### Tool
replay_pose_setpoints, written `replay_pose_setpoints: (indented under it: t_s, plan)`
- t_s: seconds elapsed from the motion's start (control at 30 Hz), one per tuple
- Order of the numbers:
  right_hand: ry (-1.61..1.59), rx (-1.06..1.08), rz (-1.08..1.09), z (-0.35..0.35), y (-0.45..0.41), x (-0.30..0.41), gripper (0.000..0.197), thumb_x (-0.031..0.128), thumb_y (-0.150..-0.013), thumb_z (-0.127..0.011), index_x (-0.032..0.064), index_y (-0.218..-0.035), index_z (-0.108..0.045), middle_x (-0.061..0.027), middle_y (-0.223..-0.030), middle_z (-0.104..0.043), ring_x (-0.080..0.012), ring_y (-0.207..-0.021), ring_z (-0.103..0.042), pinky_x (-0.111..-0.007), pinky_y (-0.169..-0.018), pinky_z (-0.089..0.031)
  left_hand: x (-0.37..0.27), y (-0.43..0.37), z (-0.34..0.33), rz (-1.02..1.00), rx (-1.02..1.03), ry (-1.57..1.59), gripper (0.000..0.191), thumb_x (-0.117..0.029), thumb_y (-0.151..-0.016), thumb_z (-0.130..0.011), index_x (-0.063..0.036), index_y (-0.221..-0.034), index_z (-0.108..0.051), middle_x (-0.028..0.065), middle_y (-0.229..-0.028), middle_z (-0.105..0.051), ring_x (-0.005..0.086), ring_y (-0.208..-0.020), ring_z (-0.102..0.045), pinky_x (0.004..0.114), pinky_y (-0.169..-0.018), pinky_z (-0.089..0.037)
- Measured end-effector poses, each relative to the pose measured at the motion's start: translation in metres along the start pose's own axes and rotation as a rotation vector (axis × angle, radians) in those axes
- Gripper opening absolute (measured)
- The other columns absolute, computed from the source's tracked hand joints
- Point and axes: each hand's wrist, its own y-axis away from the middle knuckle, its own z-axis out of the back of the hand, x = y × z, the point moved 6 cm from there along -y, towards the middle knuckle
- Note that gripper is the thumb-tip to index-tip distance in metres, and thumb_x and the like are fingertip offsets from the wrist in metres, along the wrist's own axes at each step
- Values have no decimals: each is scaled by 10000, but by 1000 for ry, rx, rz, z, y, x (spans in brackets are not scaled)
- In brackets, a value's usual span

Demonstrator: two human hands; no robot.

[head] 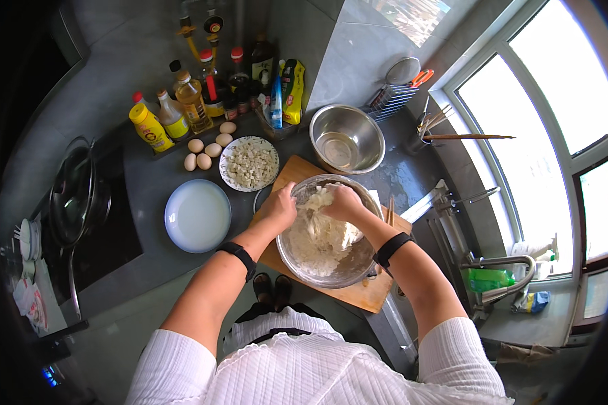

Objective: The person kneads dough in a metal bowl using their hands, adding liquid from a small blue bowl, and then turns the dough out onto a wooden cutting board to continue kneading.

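Observation:
Before me a metal mixing bowl point(362, 258) stands on a wooden cutting board point(370, 294). Loose flour and a shaggy mass of pale dough point(332, 230) fill part of it. My left hand point(282, 205) grips the bowl's left rim. Inside the far side of the bowl, my right hand point(343, 202) has its curled fingers in the dough, and they are partly hidden by it. Left of the bowl are a pale blue-rimmed plate point(197, 216) and a patterned plate point(224, 169) heaped with small white cubes point(251, 163).
Several eggs point(213, 150) lie near seasoning bottles point(192, 104). An empty-looking steel bowl point(347, 137) stands behind the mixing bowl. Chopsticks point(390, 211) rest at the board's right, beside the sink faucet point(511, 260). At far left, a lidded pan point(72, 202) sits on the cooktop point(116, 243).

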Motion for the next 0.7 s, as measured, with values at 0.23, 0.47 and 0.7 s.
replay_pose_setpoints:
  t_s: [0.23,0.47,0.7]
  plan:
    - [166,19,98,3,34,-12,500,192,-708,-678,145,-1194,-572,-147,-1173,-555,-317,-1132,-502,-387,-925,-433,-3,-2,-1,18,26,2,357,-165,-862,-561,-95,-1208,-506,210,-1032,-626,397,-952,-592,467,-798,-472]
    - [557,99,190,-21,95,-10,560,211,-802,-592,75,-1311,-404,-168,-1271,-449,-305,-1107,-487,-353,-734,-526,2,0,0,27,6,26,347,-172,-866,-555,-94,-1200,-506,222,-1013,-627,402,-949,-590,468,-806,-468]
    - [450,123,145,-71,57,16,413,180,-841,-504,103,-1244,-468,-179,-1186,-478,-328,-1058,-534,-396,-791,-511,-5,-4,0,6,32,20,320,-155,-865,-553,-112,-1179,-514,231,-1005,-624,406,-926,-594,478,-780,-470]
